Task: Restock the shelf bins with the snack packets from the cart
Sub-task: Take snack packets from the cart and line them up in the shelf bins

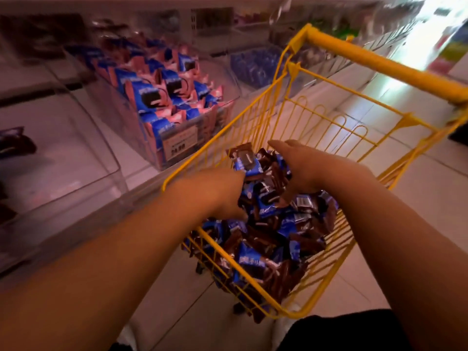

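- Head view: both hands are down inside the yellow wire shopping cart, one on each side of a raised clump of small blue-and-brown foil snack packets; set like that, they look placed to scoop up a bunch together rather than pick one packet
- The left hand is pushed into the pile with its fingers buried among the wrappers; whether they curl round anything cannot be told; the right hand has its fingers spread wide and arched over the top packets, the thumb pressing down at the near side
- The packets fill the near half of the cart in a loose heap; glossy and crinkled, blue at one end and dark brown at the other, each showing a dark sandwich biscuit; light and slippery by the look of them, so a two-handed gather may shed a few
- The cart stands just beside the shelf, presumably to keep the carry short; on the shelf, a clear plastic bin of blue-and-pink packets is well filled; the clear plastic bin nearer the person holds only a few dark packets at its left edge, so it seems the likely target
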Motion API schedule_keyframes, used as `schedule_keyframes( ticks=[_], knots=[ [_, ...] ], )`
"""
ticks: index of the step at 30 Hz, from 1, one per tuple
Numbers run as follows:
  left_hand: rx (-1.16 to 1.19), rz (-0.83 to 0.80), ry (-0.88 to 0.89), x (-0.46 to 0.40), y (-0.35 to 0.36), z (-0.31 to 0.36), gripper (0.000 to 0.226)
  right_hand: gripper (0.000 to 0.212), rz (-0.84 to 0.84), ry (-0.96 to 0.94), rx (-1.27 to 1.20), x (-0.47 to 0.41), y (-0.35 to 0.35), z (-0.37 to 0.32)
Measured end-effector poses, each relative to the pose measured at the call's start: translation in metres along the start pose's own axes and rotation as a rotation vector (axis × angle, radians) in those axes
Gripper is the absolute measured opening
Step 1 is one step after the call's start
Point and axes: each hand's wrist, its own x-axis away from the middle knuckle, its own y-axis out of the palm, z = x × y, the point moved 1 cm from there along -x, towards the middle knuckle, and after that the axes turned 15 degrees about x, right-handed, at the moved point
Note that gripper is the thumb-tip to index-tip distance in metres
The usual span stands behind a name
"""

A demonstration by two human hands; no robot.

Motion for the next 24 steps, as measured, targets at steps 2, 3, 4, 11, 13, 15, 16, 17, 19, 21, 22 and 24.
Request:
schedule_keyframes(
  ticks=[2, 3, 4, 11, 13, 15, 16, 17, 19, 21, 22, 24],
  knots=[
    [0.011, -0.101, -0.105, -0.014, 0.014, 0.002, 0.099, 0.149, -0.054, -0.027, -0.005, -0.007, 0.006, 0.009],
    [0.024, -0.101, -0.121, -0.019, 0.017, 0.003, 0.104, 0.151, -0.076, -0.038, 0.001, -0.009, 0.009, 0.011],
    [0.043, -0.084, -0.121, -0.024, 0.018, 0.004, 0.106, 0.154, -0.096, -0.044, 0.021, -0.011, 0.012, 0.011],
    [0.213, -0.114, -0.126, -0.025, 0.018, 0.004, 0.102, 0.136, -0.13, -0.148, 0.052, -0.015, 0.022, -0.005],
    [0.313, -0.125, -0.137, -0.024, 0.017, 0.006, 0.099, 0.119, -0.123, -0.144, 0.002, -0.014, 0.021, -0.005],
    [0.385, -0.129, -0.147, -0.024, 0.014, 0.008, 0.091, 0.1, -0.151, -0.138, -0.004, -0.013, 0.019, -0.003],
    [0.406, -0.123, -0.147, -0.024, 0.013, 0.01, 0.086, 0.089, -0.16, -0.138, -0.011, -0.012, 0.018, -0.002],
    [0.422, -0.121, -0.139, -0.023, 0.011, 0.011, 0.083, 0.077, -0.159, -0.142, -0.024, -0.012, 0.017, -0.002],
    [0.443, -0.13, -0.106, -0.023, 0.01, 0.012, 0.083, 0.062, -0.144, -0.147, -0.05, -0.011, 0.016, 0.0],
    [0.465, -0.128, -0.08, -0.023, 0.01, 0.012, 0.084, 0.06, -0.153, -0.141, -0.123, -0.009, 0.016, 0.0],
    [0.486, -0.12, -0.072, -0.023, 0.01, 0.012, 0.083, 0.06, -0.172, -0.134, -0.182, -0.008, 0.016, -0.001],
    [0.525, -0.085, -0.046, -0.024, 0.008, 0.012, 0.079, 0.057, -0.206, -0.122, -0.292, -0.006, 0.015, -0.003]
  ],
)
